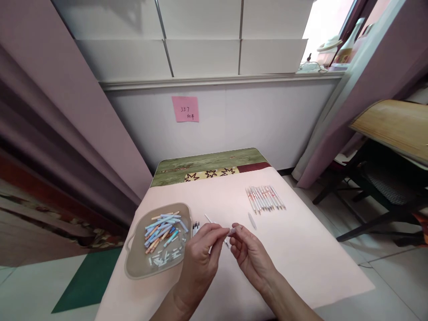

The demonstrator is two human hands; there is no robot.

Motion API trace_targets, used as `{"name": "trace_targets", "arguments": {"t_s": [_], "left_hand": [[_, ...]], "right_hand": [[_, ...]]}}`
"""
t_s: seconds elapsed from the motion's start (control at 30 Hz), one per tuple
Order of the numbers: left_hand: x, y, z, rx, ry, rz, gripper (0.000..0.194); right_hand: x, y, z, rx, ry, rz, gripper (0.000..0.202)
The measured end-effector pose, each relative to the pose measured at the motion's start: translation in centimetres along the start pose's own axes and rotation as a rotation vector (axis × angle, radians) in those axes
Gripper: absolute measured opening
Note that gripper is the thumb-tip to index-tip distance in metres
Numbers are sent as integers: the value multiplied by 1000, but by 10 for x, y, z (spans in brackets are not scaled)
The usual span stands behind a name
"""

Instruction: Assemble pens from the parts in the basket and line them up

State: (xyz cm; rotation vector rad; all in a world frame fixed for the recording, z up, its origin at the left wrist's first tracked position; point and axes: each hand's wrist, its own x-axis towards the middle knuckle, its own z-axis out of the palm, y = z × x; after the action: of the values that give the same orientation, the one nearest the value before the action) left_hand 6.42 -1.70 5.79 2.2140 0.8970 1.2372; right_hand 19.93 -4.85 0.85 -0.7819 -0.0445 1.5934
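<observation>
A small, whitish, seemingly translucent plastic piece (231, 231) is sitting at the centre of the work, above the table between the two sets of fingertips. The left hand (202, 250) is pinching it from the nine o'clock side, and the right hand (249, 252) is gripping it from the three o'clock side, its other fingers curling in. The step in hand appears to be a fine two-handed fitting or separating of this piece; the fingers are hiding too much to tell which. The next move would be calling for a steady pinch and ends kept in line. Behind the hands, towards ten o'clock, a thin white rod (207, 218) is lying partly covered. At nine o'clock, slender black-tipped rods (195, 228) are lying just beside a beige plastic tray (137, 264), which is holding a heap of blue and orange pen-like barrels (162, 232) and small pale pieces (159, 260). Towards two o'clock, a white tapered piece (252, 221) is lying alone, and beyond it a row of white pens with reddish markings (265, 199) is resting on the pale pink table cover (290, 263).
</observation>
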Motion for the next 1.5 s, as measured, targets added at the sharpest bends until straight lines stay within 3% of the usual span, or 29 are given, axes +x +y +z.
{"name": "trace_targets", "arguments": {"t_s": [0.17, 0.43, 0.87, 1.07, 1.2, 1.3, 1.4, 1.5], "left_hand": [[1, 1, 0, -50, -44, -89, 24], [2, 3, 1, -270, -84, -378, 14], [7, 8, 8, -325, -98, -426, 13], [4, 6, 9, -367, -110, -512, 24], [-1, 9, 10, -505, -62, -675, 22], [-9, 16, 16, -716, -139, -856, 22], [-23, 20, 26, -998, -240, -1125, 33], [-37, 15, 34, -1186, -187, -1365, 36]], "right_hand": [[2, 5, -7, 31, -27, 12, 27], [1, 8, -11, 63, -41, 26, 19], [0, 5, -11, 149, 4, 68, 19], [3, 3, -16, 211, -7, 148, 19], [3, -1, -18, 240, -134, 255, 20], [2, -1, -19, 179, -201, 259, 22], [1, 1, -20, 2, -203, 151, 26], [3, 2, -24, -288, -250, 10, 30]]}}
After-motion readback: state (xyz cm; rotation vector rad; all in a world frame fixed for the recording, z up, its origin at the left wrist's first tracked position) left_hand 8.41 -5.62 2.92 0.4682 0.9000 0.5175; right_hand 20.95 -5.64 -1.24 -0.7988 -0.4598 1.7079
